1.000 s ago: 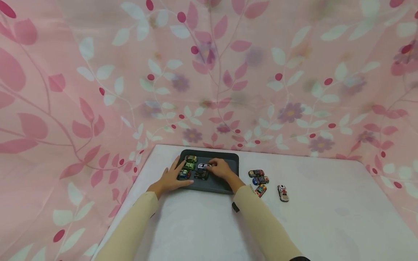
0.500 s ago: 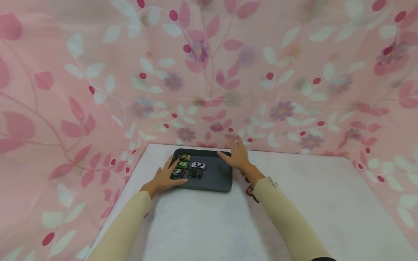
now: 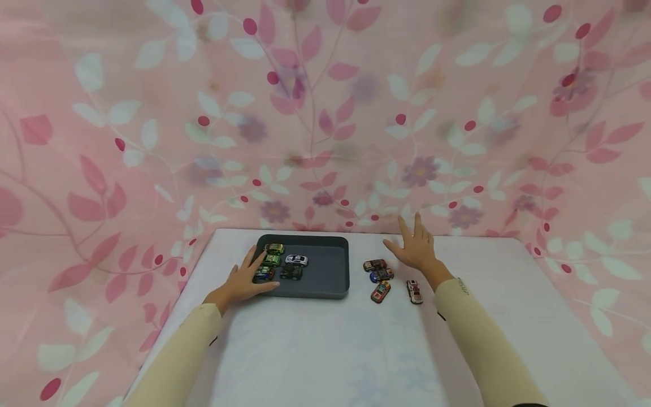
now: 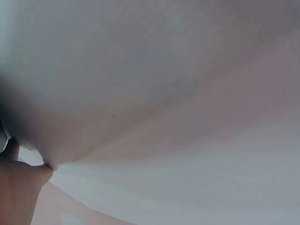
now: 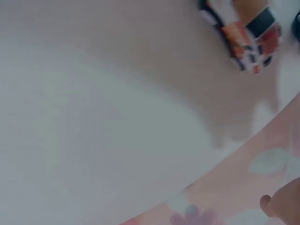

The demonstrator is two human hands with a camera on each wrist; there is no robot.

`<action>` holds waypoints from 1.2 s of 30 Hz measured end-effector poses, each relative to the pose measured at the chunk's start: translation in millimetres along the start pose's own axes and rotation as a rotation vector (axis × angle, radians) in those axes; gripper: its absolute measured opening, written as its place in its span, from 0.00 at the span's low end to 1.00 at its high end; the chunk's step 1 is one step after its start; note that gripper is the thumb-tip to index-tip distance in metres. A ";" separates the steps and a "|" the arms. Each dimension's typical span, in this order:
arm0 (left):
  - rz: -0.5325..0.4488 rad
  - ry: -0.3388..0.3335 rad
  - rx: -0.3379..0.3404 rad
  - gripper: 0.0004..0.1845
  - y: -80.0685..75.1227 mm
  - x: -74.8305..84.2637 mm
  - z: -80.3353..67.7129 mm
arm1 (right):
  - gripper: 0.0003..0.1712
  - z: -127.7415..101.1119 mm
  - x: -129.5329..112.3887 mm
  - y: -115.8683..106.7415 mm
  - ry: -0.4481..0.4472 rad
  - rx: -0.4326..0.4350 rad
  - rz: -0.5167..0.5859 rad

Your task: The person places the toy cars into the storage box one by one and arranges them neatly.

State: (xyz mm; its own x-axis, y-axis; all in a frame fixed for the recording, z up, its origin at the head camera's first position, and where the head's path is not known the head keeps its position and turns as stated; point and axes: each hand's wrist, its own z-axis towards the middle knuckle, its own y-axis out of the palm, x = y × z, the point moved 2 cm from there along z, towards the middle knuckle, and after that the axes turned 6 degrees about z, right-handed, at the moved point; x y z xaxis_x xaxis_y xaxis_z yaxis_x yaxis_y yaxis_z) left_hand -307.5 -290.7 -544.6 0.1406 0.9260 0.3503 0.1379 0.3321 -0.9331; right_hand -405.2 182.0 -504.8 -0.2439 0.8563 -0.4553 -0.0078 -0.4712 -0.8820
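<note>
A dark grey tray sits on the white table and holds several toy cars, among them a white one and a dark one. My left hand rests flat with straight fingers on the tray's left edge. My right hand hovers with fingers spread, holding nothing, just right of several loose toy cars on the table. One more car lies near my right wrist. The right wrist view catches one toy car and a fingertip; the left wrist view is mostly blurred cloth.
Pink floral cloth hangs as a backdrop behind and beside the table. The near half of the white tabletop shows only my two beige sleeves.
My right hand let go of the white car in the tray, lifted away and swung right past the loose cars. The left hand stayed on the tray's edge.
</note>
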 end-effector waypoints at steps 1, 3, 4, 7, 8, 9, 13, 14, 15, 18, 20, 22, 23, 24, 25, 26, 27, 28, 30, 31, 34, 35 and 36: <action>-0.003 0.004 -0.001 0.59 0.2 0.3 0.0 | 0.54 -3.2 4.1 -1.9 0.018 -0.002 0.006; -0.007 0.014 0.000 0.60 0.6 1.7 0.2 | 0.53 -9.3 12.0 -5.9 0.052 -0.006 0.008; -0.012 0.018 0.003 0.60 0.9 2.4 0.2 | 0.53 -12.2 15.4 -7.8 0.062 -0.005 0.008; -0.031 0.022 0.016 0.60 0.8 2.9 -1.4 | 0.53 -19.5 23.6 -11.3 0.080 -0.014 0.007; -0.026 0.023 0.018 0.60 0.3 2.2 -1.9 | 0.53 -21.1 25.5 -11.5 0.082 -0.015 0.008; -0.019 0.022 0.018 0.60 -0.6 1.3 -2.1 | 0.53 -22.4 26.9 -11.4 0.082 -0.016 0.011; 0.024 0.025 -0.012 0.61 -5.9 -1.6 -0.9 | 0.53 -26.0 30.4 -6.3 0.071 -0.011 0.025; 0.039 0.025 -0.022 0.61 -6.8 -2.2 -0.1 | 0.54 -26.8 31.0 -4.6 0.067 -0.012 0.021; 0.040 0.023 -0.026 0.61 -7.8 -2.0 0.6 | 0.54 -27.8 31.8 -3.1 0.065 -0.015 0.014; 0.058 0.021 0.005 0.61 -10.0 -1.9 0.8 | 0.54 -31.4 33.2 -1.5 0.058 -0.024 -0.001; 0.077 0.020 0.027 0.61 -11.6 -1.4 -0.6 | 0.54 -33.7 33.7 -2.5 0.054 -0.028 0.004; 0.100 0.021 0.047 0.60 -12.7 -0.3 -2.4 | 0.54 -36.4 33.9 -4.5 0.046 -0.028 0.015; 0.104 0.022 0.052 0.60 -13.0 0.3 -3.1 | 0.53 -38.0 34.1 -5.0 0.041 -0.030 0.018; 0.109 0.024 0.056 0.59 -13.0 0.9 -3.5 | 0.53 -39.6 34.7 -5.2 0.038 -0.031 0.020; 0.114 0.027 0.061 0.59 -12.9 1.7 -3.6 | 0.53 -41.5 35.4 -5.2 0.037 -0.033 0.020; 0.119 0.027 0.067 0.59 -12.6 2.5 -3.6 | 0.53 -43.4 36.4 -4.9 0.035 -0.034 0.021; 0.132 0.029 0.078 0.58 -11.9 3.1 -3.4 | 0.53 -45.4 37.4 -4.6 0.030 -0.035 0.023; 0.150 0.031 0.087 0.58 -10.9 3.5 -2.8 | 0.53 -47.6 38.3 -4.2 0.028 -0.037 0.031; 0.189 0.034 0.100 0.57 -8.0 4.8 -2.3 | 0.52 -51.3 40.4 -4.4 0.027 -0.029 0.063; 0.204 0.035 0.102 0.57 -6.4 5.7 -2.3 | 0.51 -53.5 40.0 -6.1 0.025 -0.022 0.100; 0.210 0.033 0.100 0.58 -2.1 7.8 -2.6 | 0.48 -58.5 39.8 -11.3 0.020 0.021 0.201; 0.191 0.030 0.096 0.58 -1.7 9.0 -3.0 | 0.47 -59.6 39.3 -13.1 0.015 0.036 0.229; 0.172 0.025 0.089 0.59 -1.8 9.7 -3.3 | 0.46 -60.8 38.3 -14.6 0.012 0.047 0.256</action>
State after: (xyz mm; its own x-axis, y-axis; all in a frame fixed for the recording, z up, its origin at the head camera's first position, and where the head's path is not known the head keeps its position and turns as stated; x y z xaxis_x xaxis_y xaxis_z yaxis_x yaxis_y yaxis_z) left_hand -303.1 -282.9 -539.2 0.1792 0.9660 0.1864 0.0226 0.1853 -0.9824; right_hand -355.5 234.6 -516.8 -0.2319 0.7104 -0.6645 0.0073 -0.6818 -0.7315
